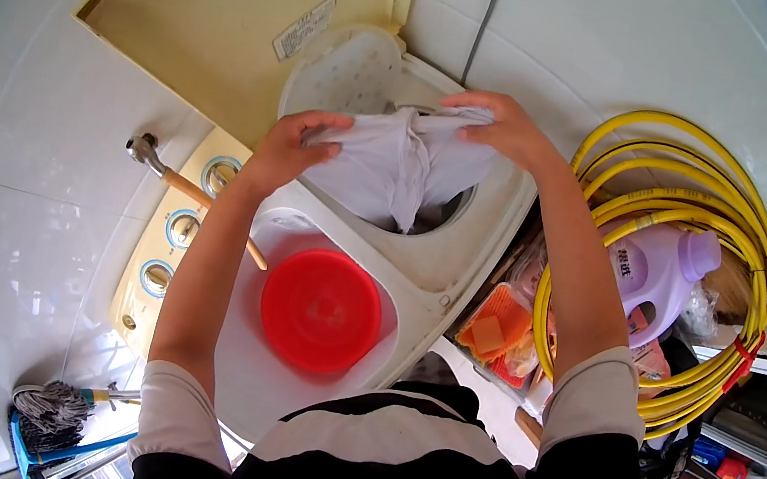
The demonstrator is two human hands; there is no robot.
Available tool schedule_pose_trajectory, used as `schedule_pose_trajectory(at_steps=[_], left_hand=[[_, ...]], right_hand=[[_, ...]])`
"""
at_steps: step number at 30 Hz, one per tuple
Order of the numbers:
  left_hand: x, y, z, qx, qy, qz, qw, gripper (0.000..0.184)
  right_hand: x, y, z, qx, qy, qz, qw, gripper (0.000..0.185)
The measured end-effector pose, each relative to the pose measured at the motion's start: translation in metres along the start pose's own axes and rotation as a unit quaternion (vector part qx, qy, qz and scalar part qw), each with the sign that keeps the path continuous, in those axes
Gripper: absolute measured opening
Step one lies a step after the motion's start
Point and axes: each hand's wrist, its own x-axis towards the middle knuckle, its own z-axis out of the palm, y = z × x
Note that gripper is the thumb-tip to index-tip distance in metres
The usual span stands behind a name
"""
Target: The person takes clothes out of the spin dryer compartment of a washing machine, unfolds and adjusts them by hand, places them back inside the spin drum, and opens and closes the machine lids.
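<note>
A white cloth (pixel 364 173), perhaps a garment, is stretched between my two hands. My left hand (pixel 299 152) grips its left end with thumb and fingers. At the other end, my right hand (pixel 498 129) pinches the upper right corner. The bunched middle hangs over the round spin opening (pixel 440 217) of a twin-tub washing machine (pixel 500 221), hiding much of that opening. Behind the cloth a translucent lid (pixel 346 71) stands raised. In the larger tub, nearer my body, sits a red plastic basin (pixel 321 310).
A cream cover (pixel 240 3) leans up behind the machine. Left are control knobs (pixel 183 228) and a wall tap (pixel 146 154). To the right hangs a coiled yellow hose (pixel 753 246) around a purple detergent bottle (pixel 657 270). A mop (pixel 51 407) stands lower left.
</note>
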Motion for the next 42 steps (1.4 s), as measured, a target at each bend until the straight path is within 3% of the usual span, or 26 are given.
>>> schedule_pose_trajectory(at_steps=[1, 5, 7, 8, 10, 11, 13, 14, 16, 17, 19, 20, 22, 25, 27, 31, 33, 37, 39, 41, 42], left_hand=[[-0.001, 0.002, 0.001, 0.044, -0.003, 0.021, 0.999, 0.039], [-0.002, 0.007, 0.003, 0.057, 0.031, 0.083, 0.994, 0.049], [-0.009, 0.023, -0.002, 0.280, -0.027, 0.068, 0.957, 0.050], [-0.007, 0.020, -0.003, 0.280, -0.027, 0.068, 0.957, 0.050], [-0.001, 0.010, 0.000, 0.475, 0.051, 0.029, 0.878, 0.038], [0.000, 0.004, 0.004, 0.475, 0.050, 0.028, 0.878, 0.038], [0.005, -0.004, 0.018, 0.494, 0.175, 0.009, 0.852, 0.022], [0.006, -0.009, 0.025, 0.495, 0.174, 0.007, 0.851, 0.022], [0.006, -0.016, 0.042, 0.540, 0.235, 0.102, 0.802, 0.012], [0.010, -0.024, 0.048, 0.539, 0.233, 0.102, 0.803, 0.012], [0.015, -0.042, 0.057, 0.541, 0.175, 0.003, 0.822, 0.022], [0.015, -0.050, 0.061, 0.544, 0.149, -0.023, 0.826, 0.025], [0.012, -0.063, 0.068, 0.536, 0.113, -0.036, 0.836, 0.026], [0.008, -0.074, 0.071, 0.512, 0.067, -0.056, 0.855, 0.029], [0.010, -0.079, 0.069, 0.472, 0.030, -0.066, 0.879, 0.032], [0.029, -0.093, 0.068, 0.487, 0.015, -0.037, 0.873, 0.031], [0.043, -0.100, 0.072, 0.570, 0.004, -0.061, 0.819, 0.029], [0.055, -0.107, 0.074, 0.576, 0.016, -0.073, 0.814, 0.025], [0.052, -0.099, 0.072, 0.571, 0.044, -0.035, 0.819, 0.023], [0.046, -0.099, 0.071, 0.568, 0.035, -0.020, 0.822, 0.022], [0.043, -0.099, 0.071, 0.566, 0.030, -0.004, 0.824, 0.022]], right_hand=[[0.000, -0.006, 0.003, -0.122, 0.001, -0.022, 0.992, 0.056], [-0.009, -0.032, 0.007, -0.164, -0.045, -0.025, 0.985, 0.053], [-0.010, -0.028, 0.007, -0.358, -0.056, -0.036, 0.932, 0.047], [-0.008, -0.024, 0.009, -0.357, -0.055, -0.036, 0.932, 0.047], [-0.004, -0.014, 0.016, -0.495, 0.016, 0.026, 0.869, 0.041], [-0.003, -0.009, 0.018, -0.494, 0.016, 0.027, 0.869, 0.041], [-0.001, -0.003, 0.024, -0.487, 0.166, 0.031, 0.857, 0.034], [0.002, 0.003, 0.028, -0.485, 0.165, 0.032, 0.858, 0.034], [0.005, 0.020, 0.037, -0.478, 0.265, -0.023, 0.837, 0.031], [0.007, 0.030, 0.040, -0.479, 0.265, -0.020, 0.837, 0.031], [0.009, 0.048, 0.048, -0.523, 0.325, -0.123, 0.778, 0.026], [0.011, 0.054, 0.049, -0.523, 0.324, -0.122, 0.779, 0.026], [0.011, 0.060, 0.052, -0.467, 0.132, 0.066, 0.872, 0.025], [0.011, 0.068, 0.057, -0.464, 0.088, 0.120, 0.873, 0.028], [0.018, 0.077, 0.058, -0.452, 0.090, 0.124, 0.879, 0.028], [0.037, 0.093, 0.056, -0.415, 0.099, 0.111, 0.898, 0.027], [0.047, 0.103, 0.057, -0.408, 0.106, 0.099, 0.901, 0.027], [0.055, 0.101, 0.057, -0.407, 0.112, 0.080, 0.903, 0.026], [0.053, 0.099, 0.054, -0.411, 0.107, 0.087, 0.901, 0.027], [0.048, 0.104, 0.047, -0.409, 0.104, -0.030, 0.906, 0.027], [0.046, 0.110, 0.045, -0.409, 0.104, -0.029, 0.906, 0.027]])
